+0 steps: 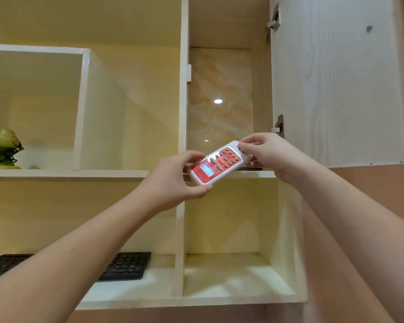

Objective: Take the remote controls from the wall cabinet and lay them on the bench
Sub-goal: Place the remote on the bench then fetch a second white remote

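A white and red remote control (216, 163) with a small screen and several buttons is held in front of the open wall cabinet (261, 174), at the level of its shelf edge. My left hand (173, 180) grips its lower left end. My right hand (264, 151) pinches its upper right end. A dark flat object (250, 169), possibly another remote, lies on the cabinet shelf just behind, mostly hidden. The bench is out of view.
The cabinet door (336, 85) stands open to the right. A black keyboard (126, 265) lies on the lower left shelf. A green ornament (4, 149) stands on the upper left shelf. The lower right compartment (231, 271) holds nothing visible.
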{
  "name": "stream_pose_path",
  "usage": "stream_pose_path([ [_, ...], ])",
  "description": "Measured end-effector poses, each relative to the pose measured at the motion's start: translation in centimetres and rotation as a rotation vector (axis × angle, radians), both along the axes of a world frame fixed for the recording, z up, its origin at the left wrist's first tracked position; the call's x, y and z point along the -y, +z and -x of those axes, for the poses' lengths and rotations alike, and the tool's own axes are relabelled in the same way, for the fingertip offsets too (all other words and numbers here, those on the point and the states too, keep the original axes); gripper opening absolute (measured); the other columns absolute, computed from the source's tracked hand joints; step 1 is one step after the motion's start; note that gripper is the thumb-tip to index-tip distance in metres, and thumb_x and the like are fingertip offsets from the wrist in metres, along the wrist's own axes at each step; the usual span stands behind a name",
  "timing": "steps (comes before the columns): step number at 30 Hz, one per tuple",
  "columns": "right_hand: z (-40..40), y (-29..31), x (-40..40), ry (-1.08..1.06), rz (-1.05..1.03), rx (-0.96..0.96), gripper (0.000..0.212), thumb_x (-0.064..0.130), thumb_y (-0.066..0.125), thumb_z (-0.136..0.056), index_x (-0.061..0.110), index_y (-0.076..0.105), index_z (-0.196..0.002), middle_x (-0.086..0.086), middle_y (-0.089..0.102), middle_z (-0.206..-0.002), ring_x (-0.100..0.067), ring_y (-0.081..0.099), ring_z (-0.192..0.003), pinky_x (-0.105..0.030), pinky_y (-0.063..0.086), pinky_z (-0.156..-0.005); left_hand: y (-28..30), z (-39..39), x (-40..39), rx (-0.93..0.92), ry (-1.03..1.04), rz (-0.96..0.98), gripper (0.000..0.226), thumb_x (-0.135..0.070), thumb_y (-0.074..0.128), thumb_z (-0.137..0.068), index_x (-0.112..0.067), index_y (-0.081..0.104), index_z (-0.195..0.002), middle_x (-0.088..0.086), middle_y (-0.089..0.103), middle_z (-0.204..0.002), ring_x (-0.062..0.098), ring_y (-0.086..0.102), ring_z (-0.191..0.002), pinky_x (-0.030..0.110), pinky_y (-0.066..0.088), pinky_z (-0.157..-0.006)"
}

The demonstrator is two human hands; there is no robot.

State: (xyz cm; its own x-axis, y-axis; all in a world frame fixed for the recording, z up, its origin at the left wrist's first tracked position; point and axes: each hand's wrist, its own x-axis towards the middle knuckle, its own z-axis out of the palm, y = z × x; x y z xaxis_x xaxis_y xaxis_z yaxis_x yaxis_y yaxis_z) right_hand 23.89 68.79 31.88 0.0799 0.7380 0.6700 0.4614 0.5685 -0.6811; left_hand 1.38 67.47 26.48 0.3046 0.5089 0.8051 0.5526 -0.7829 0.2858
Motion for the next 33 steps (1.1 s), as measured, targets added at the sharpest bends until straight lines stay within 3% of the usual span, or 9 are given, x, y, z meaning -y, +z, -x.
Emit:
stream_pose_path([
  [5, 1.5, -3.1, 3.9, 0.04, 0.016, -0.079, 0.012, 0.016, 0.061, -0.091, 0.01, 0.066, -0.099, -0.007, 0.068, -0.09, -0.011, 0.062, -0.063, -0.02, 0.056, -0.061, -2.0, 2.3, 2.5, 0.054, -0.07, 0.086, 0.057, -0.022, 0.084, -0.071, -0.032, 0.059, -0.122, -0.018, 0.066, -0.109, -0.002, 0.068, -0.087, 0.018, 0.056, -0.08],
  [11, 4.0, -10.9, 8.1, 0.066, 0.09, -0.217, 0.01, 0.015, 0.061, -0.092, 0.013, 0.064, -0.1, -0.011, 0.066, -0.094, -0.013, 0.062, -0.069, -0.024, 0.053, -0.068, -6.7, 6.0, 5.2, -0.005, -0.142, 0.214, 0.058, -0.018, 0.082, -0.074, -0.041, 0.056, -0.121, -0.026, 0.06, -0.11, -0.012, 0.058, -0.094, 0.007, 0.052, -0.07],
  [16, 5.8, -15.7, 12.1, 0.054, 0.166, -0.33, 0.007, 0.013, 0.06, -0.092, 0.013, 0.062, -0.099, -0.008, 0.064, -0.09, -0.013, 0.064, -0.072, -0.024, 0.056, -0.07, -10.2, 7.8, 7.1, 0.005, -0.268, 0.369, 0.056, -0.016, 0.082, -0.073, -0.042, 0.06, -0.117, -0.019, 0.066, -0.109, -0.001, 0.065, -0.094, 0.015, 0.056, -0.071],
  [19, 6.0, -17.6, 14.8, 0.018, 0.183, -0.343, 0.01, 0.015, 0.06, -0.092, 0.013, 0.063, -0.102, -0.005, 0.066, -0.091, -0.012, 0.066, -0.074, -0.026, 0.056, -0.078, -12.0, 8.0, 8.2, -0.025, -0.317, 0.417, 0.057, -0.021, 0.084, -0.072, -0.044, 0.059, -0.117, -0.018, 0.065, -0.114, 0.001, 0.066, -0.096, 0.023, 0.058, -0.081],
  [26, 4.3, -21.2, 21.8, -0.08, 0.24, -0.373, 0.014, 0.007, 0.055, -0.094, 0.011, 0.065, -0.103, -0.005, 0.07, -0.095, -0.014, 0.068, -0.086, -0.03, 0.057, -0.085, -15.6, 5.5, 11.3, 0.009, -0.49, 0.526, 0.053, -0.017, 0.083, -0.072, -0.04, 0.062, -0.116, -0.014, 0.066, -0.112, 0.001, 0.069, -0.093, 0.018, 0.056, -0.081],
  [33, -0.1, -24.9, 30.4, -0.157, 0.263, -0.514, 0.018, 0.008, 0.056, -0.094, 0.004, 0.061, -0.11, -0.006, 0.071, -0.095, -0.013, 0.069, -0.084, -0.026, 0.058, -0.08, -18.7, -0.4, 15.8, 0.023, -0.743, 0.673, 0.056, -0.021, 0.081, -0.07, -0.034, 0.06, -0.12, -0.008, 0.07, -0.114, 0.008, 0.069, -0.103, 0.027, 0.055, -0.088],
])
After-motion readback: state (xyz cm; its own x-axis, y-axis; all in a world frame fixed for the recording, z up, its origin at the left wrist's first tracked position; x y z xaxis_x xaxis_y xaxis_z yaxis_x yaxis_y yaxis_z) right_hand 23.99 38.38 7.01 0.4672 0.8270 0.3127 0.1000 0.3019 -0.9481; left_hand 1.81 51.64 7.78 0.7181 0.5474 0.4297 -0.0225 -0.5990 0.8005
